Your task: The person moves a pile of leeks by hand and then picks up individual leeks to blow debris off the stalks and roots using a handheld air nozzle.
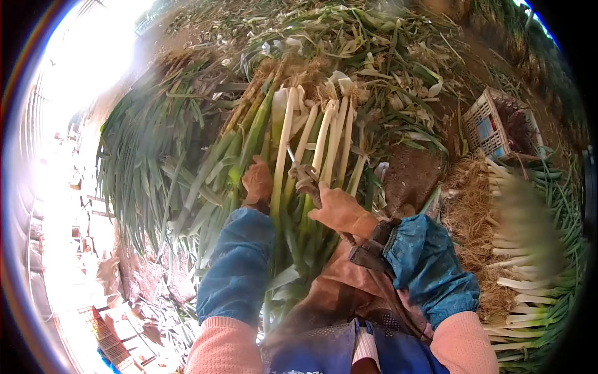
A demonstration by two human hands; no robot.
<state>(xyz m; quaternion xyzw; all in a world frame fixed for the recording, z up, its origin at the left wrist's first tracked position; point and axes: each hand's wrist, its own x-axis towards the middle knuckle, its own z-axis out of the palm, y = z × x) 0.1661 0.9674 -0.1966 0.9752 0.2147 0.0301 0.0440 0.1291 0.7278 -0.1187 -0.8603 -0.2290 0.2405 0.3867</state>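
Observation:
Several long leeks (283, 146) lie in front of me, white stems and roots pointing away and green leaves toward my lap. My left hand (257, 179), in an orange glove, is closed around a green leek stalk at the left side of this row; its fingertips are partly hidden. Above the stems, my right hand (344, 210), gloved too, grips a blow gun (304, 177) with a thin metal nozzle pointing away from me. From its rear, a dark hose (402, 305) runs down past my right forearm.
A big pile of green leeks (149, 143) lies on the left. Leaf scraps (367, 37) cover the ground ahead. On the right are a plastic crate (489, 128) and a long row of white-stemmed leeks (520, 318) with roots facing me. A blurred smear covers part of that row.

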